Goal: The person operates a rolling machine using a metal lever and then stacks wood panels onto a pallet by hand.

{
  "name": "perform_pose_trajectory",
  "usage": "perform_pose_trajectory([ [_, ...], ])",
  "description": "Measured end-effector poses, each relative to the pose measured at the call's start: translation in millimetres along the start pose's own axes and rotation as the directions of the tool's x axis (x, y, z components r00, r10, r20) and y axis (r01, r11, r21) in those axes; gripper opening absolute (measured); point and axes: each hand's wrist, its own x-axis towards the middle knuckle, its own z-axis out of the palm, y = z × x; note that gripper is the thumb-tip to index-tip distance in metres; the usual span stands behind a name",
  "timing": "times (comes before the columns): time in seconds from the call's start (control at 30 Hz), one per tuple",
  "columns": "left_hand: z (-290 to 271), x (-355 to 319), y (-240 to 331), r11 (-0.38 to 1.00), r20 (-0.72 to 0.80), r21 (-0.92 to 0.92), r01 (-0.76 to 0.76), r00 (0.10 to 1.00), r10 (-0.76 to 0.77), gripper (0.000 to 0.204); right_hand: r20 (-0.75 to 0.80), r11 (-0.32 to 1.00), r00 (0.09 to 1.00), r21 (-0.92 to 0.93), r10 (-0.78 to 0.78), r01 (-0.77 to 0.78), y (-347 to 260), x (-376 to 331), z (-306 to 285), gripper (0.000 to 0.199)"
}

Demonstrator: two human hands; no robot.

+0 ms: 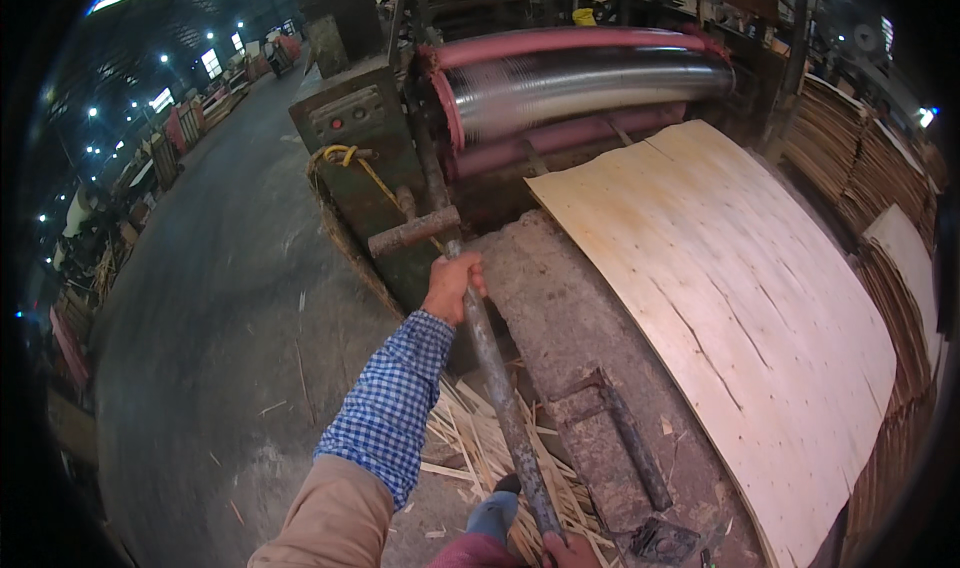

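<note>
Left hand: my feed shows the left hand (455,286) closed around a long metal bar (497,378), just below a short crosswise pipe (415,231).
Right hand: the right hand (570,552) is at the lower end of the bar, cut by the picture's edge; I cannot tell how firmly its fingers are closed.
Metal bar: it slants from the machine's near corner down toward the person, between the bench (555,278) and the open floor (215,298).
Machine: I see a shiny roller (600,83) with a pink roller (575,46) above it; the control box (345,118) stands to their left, with a yellow rope (375,180) hanging near.
Wood sheet: it lies to the right of the bar, its far edge near the rollers; no hand touches it.
Wood strips: thin strips (462,433) lie scattered below the bar, near the person's foot (497,506).
Step in hand: in my judgement, the bar is being handled as a lever.
Next move: I think it calls for steady grip and sure footing among the strips.
</note>
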Motion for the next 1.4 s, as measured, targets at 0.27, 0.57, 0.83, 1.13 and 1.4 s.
perform_pose_trajectory([
  [0.27, 0.9, 13.9, 15.7, 0.992, 0.032, -0.122, 0.036, 0.999, -0.032, 0.016, 0.084, 0.995, 0.994, 0.078, -0.068, 0.061, -60.7, 17.0, -16.8, 0.039],
  [0.57, 12.3, 17.1, -17.1, 0.892, 0.272, -0.442, 0.092, 0.962, 0.036, 0.011, 0.084, 0.998, 0.996, 0.060, 0.019, -0.024, -100.3, 23.6, -73.8, 0.034],
  [0.83, 70.5, -5.5, -16.4, 0.851, 0.219, -0.524, 0.011, 0.968, 0.122, 0.011, -0.041, 0.967, 0.987, -0.198, 0.152, -0.158, -128.1, 20.7, -149.6, 0.044],
  [1.13, 146.5, -49.4, 28.3, 0.879, 0.382, -0.472, 0.072, 0.915, 0.130, 0.013, -0.358, 0.809, 0.914, -0.585, -0.193, -0.058, -125.7, -73.9, -166.5, 0.061],
  [1.4, 204.3, -63.9, -43.1, 0.766, 0.493, -0.544, 0.343, 0.869, -0.040, 0.017, -0.682, 0.569, 0.729, -0.580, 0.053, -0.583, -178.5, -213.7, -179.5, 0.049],
])
